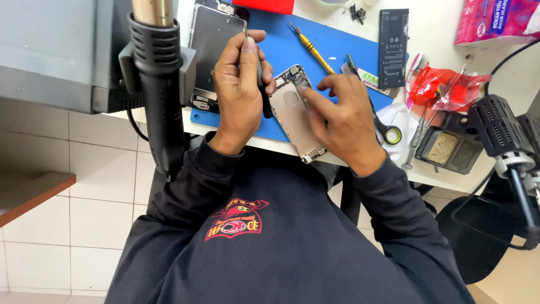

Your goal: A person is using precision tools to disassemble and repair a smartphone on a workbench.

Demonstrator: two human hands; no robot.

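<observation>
At frame centre, on the blue mat (337, 48), the right hand (337, 121) is pressing the opened phone (295, 115), partly hiding it; the left hand (239, 90), fingers closed, is gripping a thin tool (259, 72)

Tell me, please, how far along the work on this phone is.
Done: the phone is open, its screen lies apart on the mat, and a battery lies at the mat's right edge. In hand: the left hand holds a thin tool by the phone's top end, while the right hand presses on it. Left: the phone is not yet closed up.
</observation>
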